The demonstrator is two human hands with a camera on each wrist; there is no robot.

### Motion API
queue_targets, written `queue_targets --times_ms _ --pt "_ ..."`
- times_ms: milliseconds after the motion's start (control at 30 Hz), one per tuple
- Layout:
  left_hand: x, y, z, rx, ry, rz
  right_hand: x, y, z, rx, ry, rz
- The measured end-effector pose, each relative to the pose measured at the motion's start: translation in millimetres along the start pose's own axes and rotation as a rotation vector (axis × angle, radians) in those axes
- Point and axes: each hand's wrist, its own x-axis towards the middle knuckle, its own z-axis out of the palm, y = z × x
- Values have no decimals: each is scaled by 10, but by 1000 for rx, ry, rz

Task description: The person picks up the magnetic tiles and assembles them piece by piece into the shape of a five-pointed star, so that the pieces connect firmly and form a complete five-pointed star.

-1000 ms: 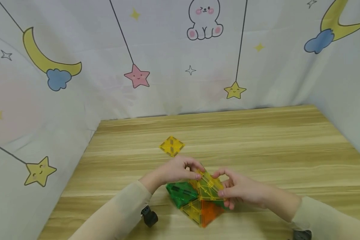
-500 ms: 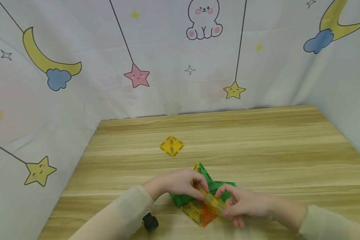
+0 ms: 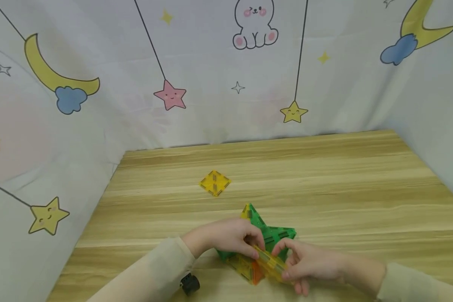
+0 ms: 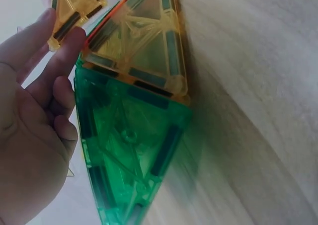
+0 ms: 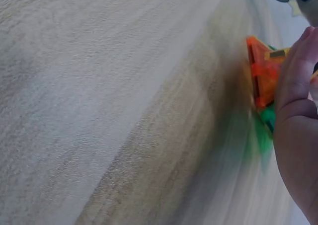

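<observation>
Both hands hold one translucent yellow magnetic tile (image 3: 269, 263) over the near side of a star-like build of magnetic tiles. My left hand (image 3: 228, 240) pinches its upper left end between thumb and fingers. The other end is pinched by my right hand (image 3: 313, 263), near the table. Green tiles (image 3: 275, 235) of the build point out to the back and right, and an orange tile (image 3: 256, 273) shows at the front. In the left wrist view, a yellow triangle tile (image 4: 139, 41) adjoins a green tile (image 4: 131, 135). The left hand hides the build's middle.
Two yellow triangle tiles, edge to edge as a diamond (image 3: 215, 183), lie flat on the wooden table (image 3: 343, 176) behind the build. A printed cloth (image 3: 211, 54) hangs along the back and sides. A black device (image 3: 190, 284) sits at the left wrist.
The hands have brought the yellow tile down and toward the near side of the build, tilting it edge-on. The green tiles at the back now show. The loose diamond has stayed put.
</observation>
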Motion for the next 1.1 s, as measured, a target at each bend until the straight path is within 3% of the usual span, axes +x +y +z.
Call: queue_targets --times_ms 167,333,533,633,833,1100 --pt "7 38 15 185 5 67 6 72 16 -10 27 15" --pt "-7 20 44 347 59 129 2 119 26 -12 61 19" --pt "-49 -63 23 417 136 150 -3 122 54 -4 97 26" --pt "-76 -100 -3 402 153 133 -8 120 61 -21 129 22" --pt "-99 -159 -15 262 141 87 2 125 56 -89 226 -8" --pt "-112 -152 -7 205 158 35 27 137 39 -47 276 -52"
